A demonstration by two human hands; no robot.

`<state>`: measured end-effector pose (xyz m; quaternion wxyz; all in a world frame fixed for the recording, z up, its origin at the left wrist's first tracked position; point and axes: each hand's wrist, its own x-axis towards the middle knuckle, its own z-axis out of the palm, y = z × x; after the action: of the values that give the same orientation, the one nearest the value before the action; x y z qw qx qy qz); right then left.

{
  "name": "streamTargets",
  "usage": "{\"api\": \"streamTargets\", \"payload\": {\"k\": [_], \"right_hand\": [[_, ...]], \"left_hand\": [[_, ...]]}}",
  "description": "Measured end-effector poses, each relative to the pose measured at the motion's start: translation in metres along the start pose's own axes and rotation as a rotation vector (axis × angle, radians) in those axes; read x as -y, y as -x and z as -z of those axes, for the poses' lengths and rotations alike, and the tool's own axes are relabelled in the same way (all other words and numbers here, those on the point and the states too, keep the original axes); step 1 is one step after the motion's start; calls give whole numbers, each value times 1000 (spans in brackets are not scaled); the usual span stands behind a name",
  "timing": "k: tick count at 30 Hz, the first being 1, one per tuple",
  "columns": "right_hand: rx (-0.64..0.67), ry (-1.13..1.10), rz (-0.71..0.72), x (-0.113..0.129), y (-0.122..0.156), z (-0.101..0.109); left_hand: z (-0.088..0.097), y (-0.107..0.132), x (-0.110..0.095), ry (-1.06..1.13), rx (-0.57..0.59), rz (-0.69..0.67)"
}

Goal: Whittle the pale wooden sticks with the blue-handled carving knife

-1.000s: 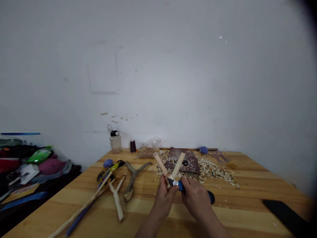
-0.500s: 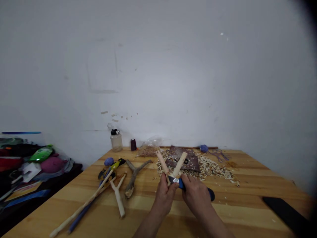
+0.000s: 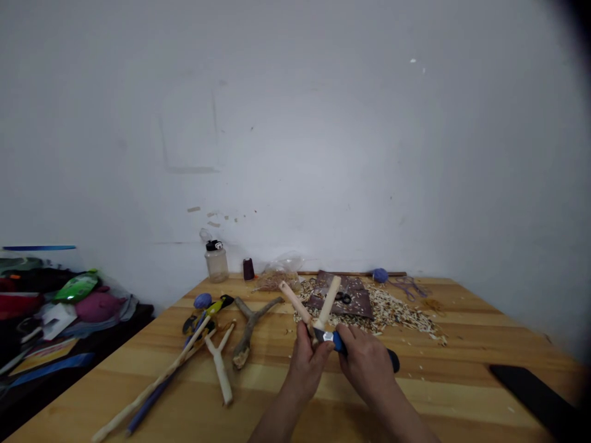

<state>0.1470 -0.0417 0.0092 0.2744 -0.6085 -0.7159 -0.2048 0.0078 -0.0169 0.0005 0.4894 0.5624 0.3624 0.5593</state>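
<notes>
A peeled, pale forked stick (image 3: 329, 303) points its two prongs away from me, gripped near its fork by my left hand (image 3: 305, 363). My right hand (image 3: 368, 363) is wrapped round the blue and black handle of a knife (image 3: 338, 342). The knife's head lies against the wood just below the fork, close to my left thumb. Its blade is mostly hidden. Beyond my hands, wood shavings (image 3: 397, 314) surround and dot a dark brown leather-like sheet (image 3: 360, 303), with black scissors (image 3: 343, 298) on it.
To the left lie a peeled forked stick (image 3: 220, 369), a bark-covered forked branch (image 3: 248, 335) and long sticks (image 3: 152, 387). A bottle (image 3: 217, 263), a thread spool (image 3: 248, 269) and a plastic bag (image 3: 281, 274) stand near the wall. A black flat object (image 3: 530, 394) is at right.
The forked stick has turned in my left hand, its prongs swinging to the left. My right hand and the knife have hardly moved.
</notes>
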Motion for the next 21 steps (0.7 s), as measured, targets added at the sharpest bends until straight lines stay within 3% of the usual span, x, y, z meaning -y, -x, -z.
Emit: {"api": "streamTargets", "payload": {"k": [11, 21], "right_hand": [[22, 40, 1, 2, -1, 5], [-37, 48, -13, 3, 0, 4]], "left_hand": [[-1, 3, -4, -128, 30, -116], [-4, 5, -6, -291, -49, -106]]}}
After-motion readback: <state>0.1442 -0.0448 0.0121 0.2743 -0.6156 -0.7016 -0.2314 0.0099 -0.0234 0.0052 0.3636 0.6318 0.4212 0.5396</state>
